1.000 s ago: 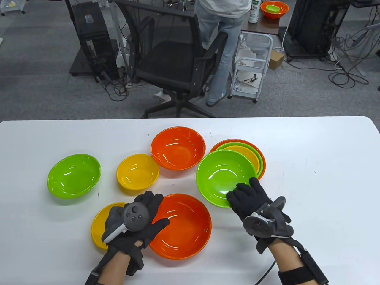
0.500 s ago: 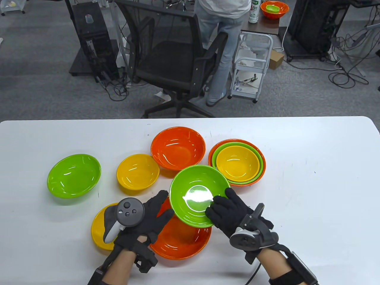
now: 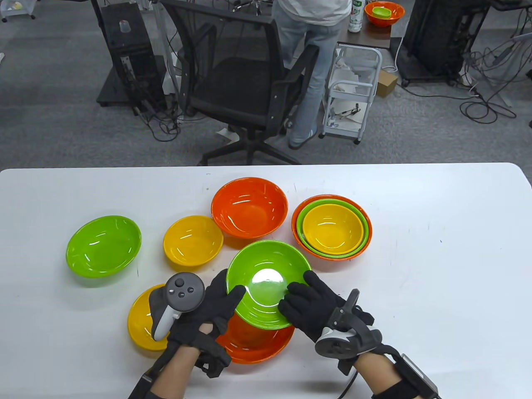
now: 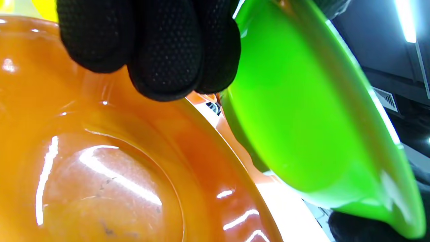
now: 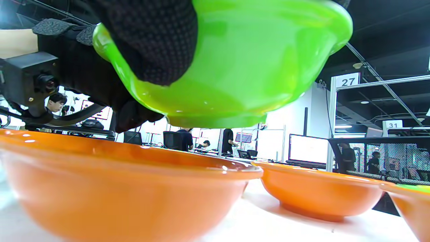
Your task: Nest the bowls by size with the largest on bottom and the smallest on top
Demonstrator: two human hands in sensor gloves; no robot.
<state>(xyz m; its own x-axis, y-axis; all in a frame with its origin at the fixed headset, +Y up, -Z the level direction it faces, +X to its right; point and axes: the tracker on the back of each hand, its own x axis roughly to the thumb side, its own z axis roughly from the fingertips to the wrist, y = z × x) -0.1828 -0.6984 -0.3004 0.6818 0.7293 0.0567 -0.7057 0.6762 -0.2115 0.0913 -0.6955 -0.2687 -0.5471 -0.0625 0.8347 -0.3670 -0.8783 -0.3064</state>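
The green bowl (image 3: 268, 280) hangs above the big orange bowl (image 3: 257, 343) at the table's (image 3: 436, 270) near edge, right hand (image 3: 316, 305) gripping its right rim, left hand (image 3: 210, 309) at its left rim. Left wrist view: fingers (image 4: 161, 50) curl beside the green bowl's wall (image 4: 302, 117), contact unclear. Right wrist view: fingers (image 5: 151, 40) clamp the green bowl (image 5: 242, 67), clear of the orange bowl (image 5: 117, 188).

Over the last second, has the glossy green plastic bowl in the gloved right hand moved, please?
Yes. The green bowl went left and nearer the person, away from the nested bowl stack, and is now above the large orange bowl.
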